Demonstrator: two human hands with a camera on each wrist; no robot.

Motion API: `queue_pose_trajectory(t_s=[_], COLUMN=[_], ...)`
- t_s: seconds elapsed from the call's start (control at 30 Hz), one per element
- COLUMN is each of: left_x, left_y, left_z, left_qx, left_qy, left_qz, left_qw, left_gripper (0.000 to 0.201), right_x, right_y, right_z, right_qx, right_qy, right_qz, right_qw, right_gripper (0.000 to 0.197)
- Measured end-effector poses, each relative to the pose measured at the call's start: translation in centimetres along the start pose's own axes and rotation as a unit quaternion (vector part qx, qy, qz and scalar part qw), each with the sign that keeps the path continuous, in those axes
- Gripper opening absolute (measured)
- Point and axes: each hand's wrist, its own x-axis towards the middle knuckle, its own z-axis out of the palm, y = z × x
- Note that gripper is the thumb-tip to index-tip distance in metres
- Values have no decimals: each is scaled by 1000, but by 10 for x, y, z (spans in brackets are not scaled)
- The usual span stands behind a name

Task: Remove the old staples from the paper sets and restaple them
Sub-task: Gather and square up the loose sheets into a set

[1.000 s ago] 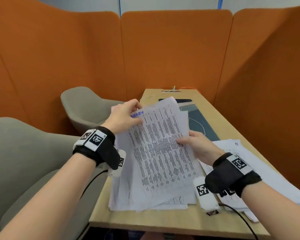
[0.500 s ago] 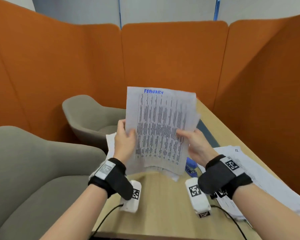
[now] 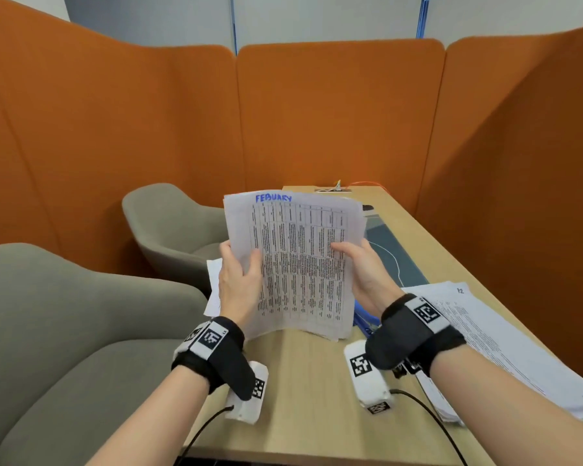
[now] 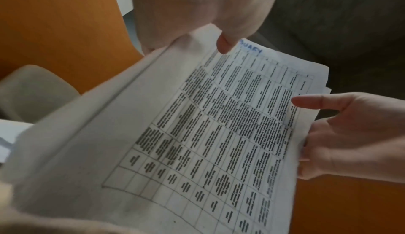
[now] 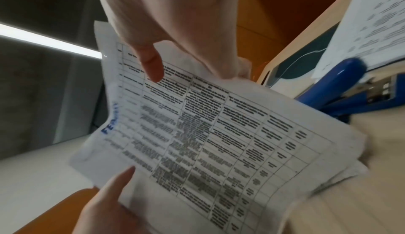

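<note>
A paper set with a printed table and "FEBUARY" in blue ink stands upright, its bottom edge at the wooden table. My left hand grips its left edge, thumb on the front. My right hand grips the right edge the same way. In the left wrist view the thumb presses the sheet. The right wrist view shows the paper and a blue stapler behind it; in the head view the stapler is mostly hidden by the paper.
Another pile of printed papers lies at the table's right edge. A loose sheet pokes out behind my left hand. A dark mat with a white cable lies further back. Grey chairs stand left; orange partitions surround the table.
The paper set was lying on the table a second ago. Both hands lifted it upright, squared it, and brought its bottom edge down to the table.
</note>
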Motion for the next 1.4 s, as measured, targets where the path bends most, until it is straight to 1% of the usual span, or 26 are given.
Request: queue_pose_trajectory(t_s=[0.1, 0.2, 0.3, 0.4, 0.57, 0.63, 0.73, 0.83, 0.87, 0.97, 1.03, 1.1, 1.13, 1.23, 1.33, 1.4], left_x=[4, -1, -5, -1, 1, 1, 1, 3, 5, 8, 8, 5, 4, 6, 18, 19], left_y=[8, 12, 13, 13, 12, 13, 13, 14, 14, 16, 18, 19, 18, 12, 10, 13], left_z=[-4, -5, -6, -5, -6, -7, -6, -9, -11, -15, -14, -11, -10, -11, -15, -16], left_qx=[-2, 1, 4, -8, -17, -24, -17, -13, -13, -14, -10, 4, 12, 19, 30, 27], left_qy=[38, 34, 19, 21, 26, 21, 24, 38, 43, 60, 79, 85, 79, 58, 49, 58], left_qz=[25, 34, 19, -5, -15, -19, -8, -11, -8, 24, 58, 91, 97, 70, 48, 72], left_qw=[999, 999, 1000, 1000, 999, 999, 1000, 999, 999, 998, 995, 992, 992, 996, 997, 995], left_gripper=[10, 11, 23, 32, 34, 30, 19, 17, 17, 11, 10, 16, 20, 30, 23, 17], right_x=[-2, -4, -2, 3, 7, 7, 8, 7, 5, 5, 4, 1, -1, -1, 3, 3], right_y=[-6, -7, -4, -5, -4, -4, -6, -7, -9, -14, -18, -16, -14, -7, -12, -15], right_z=[9, 11, 11, 15, 18, 17, 18, 17, 17, 20, 24, 25, 25, 23, 22, 23], right_qx=[10, 3, -21, 2, -1, 0, 4, 3, -4, -23, -39, -61, -73, -100, -106, -101], right_qy=[-19, -20, 1, 12, 24, 29, 33, 37, 31, 12, 15, 15, 11, 13, 2, -4], right_qz=[-34, -50, -23, -8, -2, 5, 0, 0, 1, -27, -50, -63, -64, -50, -65, -90], right_qw=[999, 999, 1000, 1000, 1000, 1000, 999, 999, 1000, 999, 998, 996, 995, 994, 992, 991], right_gripper=[26, 25, 33, 24, 18, 18, 15, 14, 18, 28, 25, 20, 20, 27, 27, 27])
